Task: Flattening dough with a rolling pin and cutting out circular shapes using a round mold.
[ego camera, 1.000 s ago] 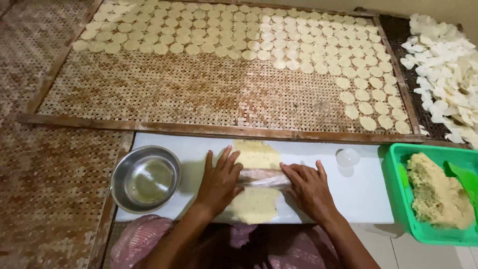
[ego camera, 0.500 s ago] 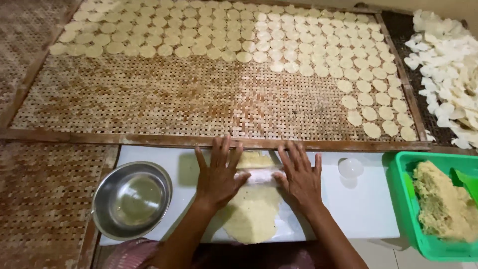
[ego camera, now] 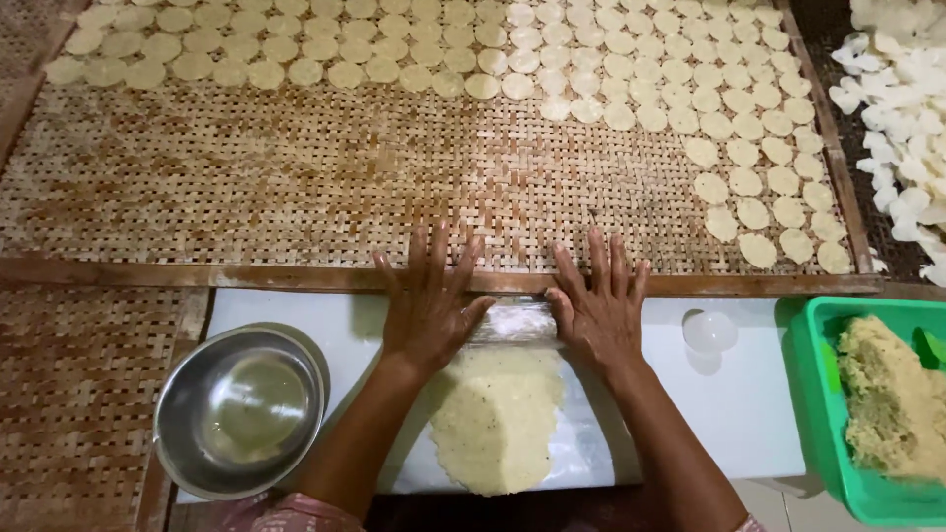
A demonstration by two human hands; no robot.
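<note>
Fingers of both hands are spread apart and laid flat, palms down, on a clear roller (ego camera: 512,320) that lies crosswise between them. The left hand (ego camera: 426,307) covers the roller's left end and the right hand (ego camera: 596,313) its right end, so only the middle stretch shows; through the glare its material is hard to tell. The fingertips reach past it onto the wooden frame (ego camera: 197,274) of the woven mat (ego camera: 296,177). Both forearms run straight back from the hands, out of the bottom edge.

Just behind the palms lies one flattened sheet of pale dough (ego camera: 493,419) on a white board (ego camera: 749,394). One metal bowl (ego camera: 239,409) sits left of the left wrist. One small clear cup (ego camera: 709,332) stands right of the right hand's fingers. One green tub (ego camera: 818,394) holding a dough lump (ego camera: 892,404) is cut off at the right. The rows of round discs (ego camera: 552,59) beyond the fingertips run out of view, too many to count.
</note>
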